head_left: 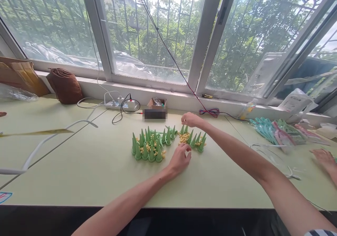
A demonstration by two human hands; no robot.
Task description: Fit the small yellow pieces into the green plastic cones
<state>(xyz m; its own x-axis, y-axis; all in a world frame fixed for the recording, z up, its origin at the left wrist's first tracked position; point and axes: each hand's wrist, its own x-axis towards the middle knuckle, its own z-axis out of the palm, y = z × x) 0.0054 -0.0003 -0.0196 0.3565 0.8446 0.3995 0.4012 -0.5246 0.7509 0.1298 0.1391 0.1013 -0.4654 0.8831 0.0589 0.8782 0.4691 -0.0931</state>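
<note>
Green cones, mostly upright, yellow pieces among

A pale green worktop is stretching out in front of me. Above the worktop's far edge, wide windows in grey frames are letting in bright daylight, while a low white wall is running right behind it. Outside, well beyond the worktop, metal bars are standing before leafy green trees.

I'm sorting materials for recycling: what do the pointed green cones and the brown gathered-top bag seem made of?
Pointed green cones: probably moulded plastic, low-sheen finish, judging by their even colour and matching shapes.
Brown gathered-top bag: apparently soft matte fabric, given its bunched, creased top.
</note>
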